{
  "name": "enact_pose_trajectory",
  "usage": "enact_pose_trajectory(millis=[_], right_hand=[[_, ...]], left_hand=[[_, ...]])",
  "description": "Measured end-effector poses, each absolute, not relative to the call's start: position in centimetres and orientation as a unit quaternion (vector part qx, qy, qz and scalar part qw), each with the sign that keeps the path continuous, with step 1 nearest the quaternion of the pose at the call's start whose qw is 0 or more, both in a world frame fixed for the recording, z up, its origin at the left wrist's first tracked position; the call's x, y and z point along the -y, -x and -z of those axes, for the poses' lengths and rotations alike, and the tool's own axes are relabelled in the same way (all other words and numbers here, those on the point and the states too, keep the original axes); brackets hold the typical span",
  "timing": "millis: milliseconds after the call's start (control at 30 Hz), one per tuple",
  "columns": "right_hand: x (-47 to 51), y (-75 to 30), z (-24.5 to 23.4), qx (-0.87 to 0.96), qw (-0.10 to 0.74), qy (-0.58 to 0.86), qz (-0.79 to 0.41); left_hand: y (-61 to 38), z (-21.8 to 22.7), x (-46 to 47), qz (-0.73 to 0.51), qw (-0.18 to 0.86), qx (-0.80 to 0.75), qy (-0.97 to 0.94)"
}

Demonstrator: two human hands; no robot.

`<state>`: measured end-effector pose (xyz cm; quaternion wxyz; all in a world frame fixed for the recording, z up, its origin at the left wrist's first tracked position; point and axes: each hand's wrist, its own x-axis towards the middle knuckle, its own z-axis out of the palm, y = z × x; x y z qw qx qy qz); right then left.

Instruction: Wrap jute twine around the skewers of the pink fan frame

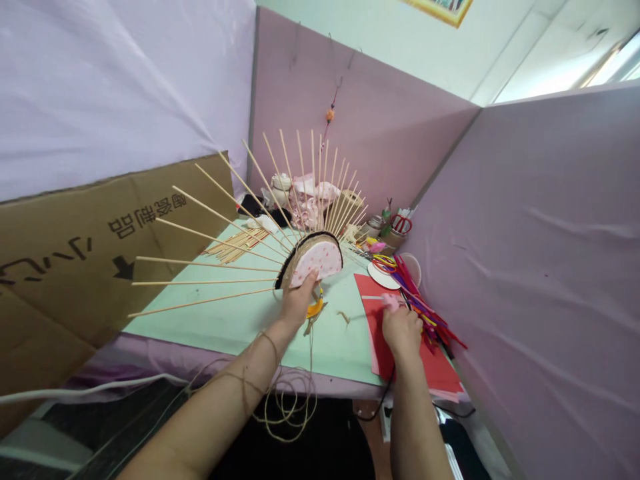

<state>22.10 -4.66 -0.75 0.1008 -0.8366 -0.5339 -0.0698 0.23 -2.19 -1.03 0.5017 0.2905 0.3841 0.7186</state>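
Note:
My left hand [299,299] grips the lower edge of a half-round craft piece [320,261], its thumb on the white face with small red spots. The piece has a brown twine-like band and a black rim. Thin wooden sticks [249,215] fan out from its curved edge. Below it is a yellow crescent-shaped ornament [315,308]. Loose twine [293,413] loops over my left forearm and hangs below the table edge. My right hand [403,330] is closed around a small pink object [391,302], mostly hidden by the fingers, above red sheets [370,313].
Loose sticks [235,245] lie on the pale green tabletop [225,327]. Pink fabric [313,200] and red-handled scissors [401,224] in a container are at the back. Colourful pipe cleaners [425,307] lie right. A cardboard panel [60,267] stands left; lilac-covered partitions [525,267] enclose the table.

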Motion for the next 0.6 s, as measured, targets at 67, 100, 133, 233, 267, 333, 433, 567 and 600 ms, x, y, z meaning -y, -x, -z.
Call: enact_pose_trajectory(millis=[67,100,133,233,267,333,433,567,600], right_hand=[[4.4,-22.4,1.8,0.525,0.082,0.845,0.051],[4.5,-22.4,2.0,0.522,0.079,0.848,0.044],[4.6,-22.3,1.8,0.520,0.075,0.850,0.042],[5.2,-21.2,-0.1,0.534,0.113,0.835,0.077],[5.4,-20.5,-1.1,0.553,0.151,0.814,0.099],[5.8,-18.4,-3.2,0.626,0.253,0.727,0.125],[5.9,-14.3,-6.0,0.764,0.366,0.521,0.109],[4.9,-9.7,-7.7,0.842,0.340,0.404,0.113],[4.4,-9.1,-7.7,0.847,0.330,0.399,0.118]], left_hand=[[-0.3,0.9,2.0,-0.743,0.512,-0.348,-0.254],[-0.3,0.8,2.0,-0.749,0.519,-0.334,-0.240],[-0.3,0.6,2.0,-0.751,0.526,-0.325,-0.232],[-0.5,0.0,2.2,-0.749,0.544,-0.311,-0.217],[-0.5,-0.1,2.4,-0.747,0.548,-0.309,-0.214],[-0.7,-0.3,2.6,-0.741,0.555,-0.310,-0.216],[-0.9,-0.1,2.9,-0.720,0.561,-0.317,-0.255],[-1.1,0.8,3.0,-0.698,0.541,-0.348,-0.316],[-1.1,1.1,2.9,-0.692,0.527,-0.366,-0.331]])
